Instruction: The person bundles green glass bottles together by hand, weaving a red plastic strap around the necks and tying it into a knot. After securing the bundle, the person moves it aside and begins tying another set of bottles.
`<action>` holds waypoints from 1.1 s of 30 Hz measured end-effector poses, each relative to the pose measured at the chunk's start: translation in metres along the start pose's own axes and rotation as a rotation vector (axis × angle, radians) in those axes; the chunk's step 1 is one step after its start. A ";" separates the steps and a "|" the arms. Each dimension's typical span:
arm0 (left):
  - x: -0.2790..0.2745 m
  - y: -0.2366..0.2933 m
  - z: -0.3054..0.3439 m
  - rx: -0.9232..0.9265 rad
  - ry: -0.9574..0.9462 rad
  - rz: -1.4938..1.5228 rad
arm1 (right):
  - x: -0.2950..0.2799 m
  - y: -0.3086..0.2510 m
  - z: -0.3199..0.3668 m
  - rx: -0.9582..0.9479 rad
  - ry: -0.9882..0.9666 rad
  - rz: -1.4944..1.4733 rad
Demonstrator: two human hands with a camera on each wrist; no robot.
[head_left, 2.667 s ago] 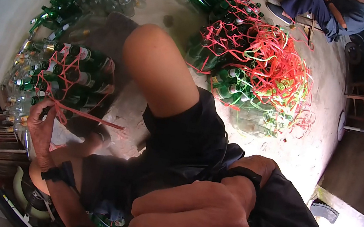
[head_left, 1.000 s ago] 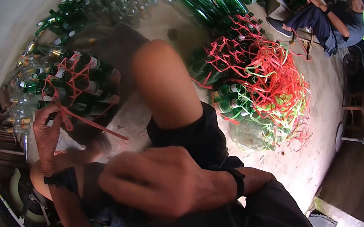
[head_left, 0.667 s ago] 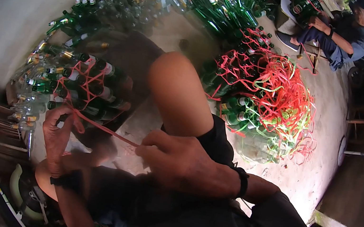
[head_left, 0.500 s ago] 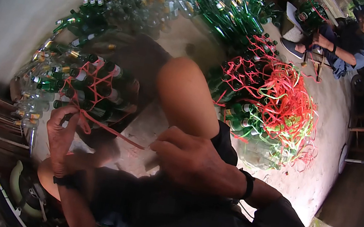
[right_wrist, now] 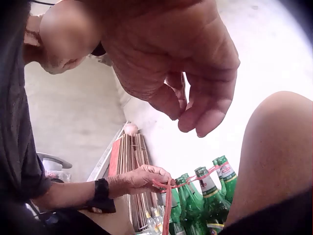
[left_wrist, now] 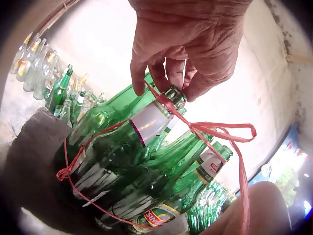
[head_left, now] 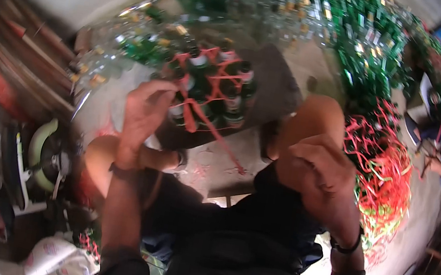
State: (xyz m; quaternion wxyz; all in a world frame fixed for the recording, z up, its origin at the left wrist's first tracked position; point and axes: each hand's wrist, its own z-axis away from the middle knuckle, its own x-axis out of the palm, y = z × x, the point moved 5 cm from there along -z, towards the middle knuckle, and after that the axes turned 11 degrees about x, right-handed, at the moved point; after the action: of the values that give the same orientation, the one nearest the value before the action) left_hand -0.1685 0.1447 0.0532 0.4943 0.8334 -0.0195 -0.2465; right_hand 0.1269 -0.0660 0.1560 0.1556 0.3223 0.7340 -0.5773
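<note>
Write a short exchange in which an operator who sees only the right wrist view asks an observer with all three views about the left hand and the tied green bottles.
Operator: In my right wrist view the left hand looks tiny at the bundle of green bottles. What is it doing?
Observer: The left wrist view shows its fingers pinching the red string at the mouth of the top bottle.
Operator: What is the bundle resting on? My view cuts that off.
Observer: The head view shows it on a dark slab.
</note>
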 end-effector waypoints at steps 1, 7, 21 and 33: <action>-0.002 0.000 0.000 -0.020 0.015 -0.033 | 0.002 0.000 -0.008 0.064 -0.053 -0.078; -0.006 -0.007 0.001 -0.017 0.078 -0.042 | 0.016 -0.021 -0.080 -0.147 -0.203 0.063; -0.028 0.008 -0.002 -0.134 0.359 0.221 | 0.145 0.000 -0.177 -0.425 -0.559 0.491; -0.034 0.016 -0.001 -0.215 0.386 0.276 | 0.171 0.004 -0.196 -0.423 -0.647 0.455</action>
State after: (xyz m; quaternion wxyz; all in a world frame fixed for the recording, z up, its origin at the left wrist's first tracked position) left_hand -0.1943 0.1471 0.0804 0.6035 0.7971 -0.0121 -0.0137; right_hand 0.0303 0.1707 0.1063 0.5627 0.2392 0.6598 -0.4367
